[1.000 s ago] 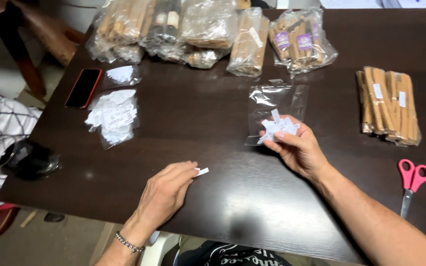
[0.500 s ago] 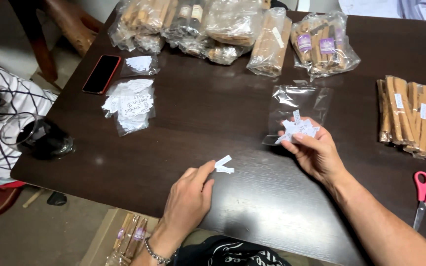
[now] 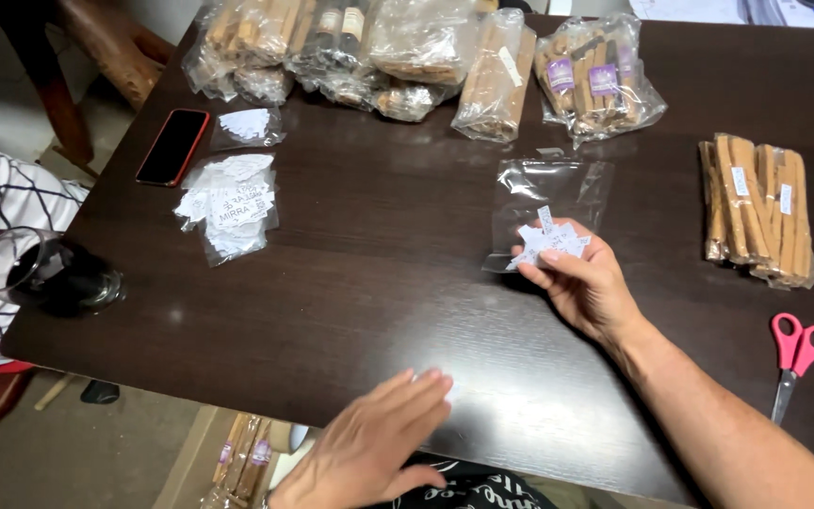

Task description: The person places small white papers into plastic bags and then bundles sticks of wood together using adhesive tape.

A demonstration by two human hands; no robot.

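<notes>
My right hand pinches a small stack of white paper labels over the dark wooden table. Just behind the labels lies an open clear plastic bag, flat on the table. My left hand rests at the table's front edge, palm down with the fingers stretched out and close together. I see nothing held in it. A faint pale spot shows at its fingertips, too blurred to identify.
A bundle of tan wooden sticks and red-handled scissors lie at the right. Bags of sticks line the far edge. A red-cased phone, two bags of white labels and a dark glass sit left.
My left hand let go of the single white label it pinched and drew back toward the front edge, now lying flat. My right hand still holds the label stack by the clear bag.
</notes>
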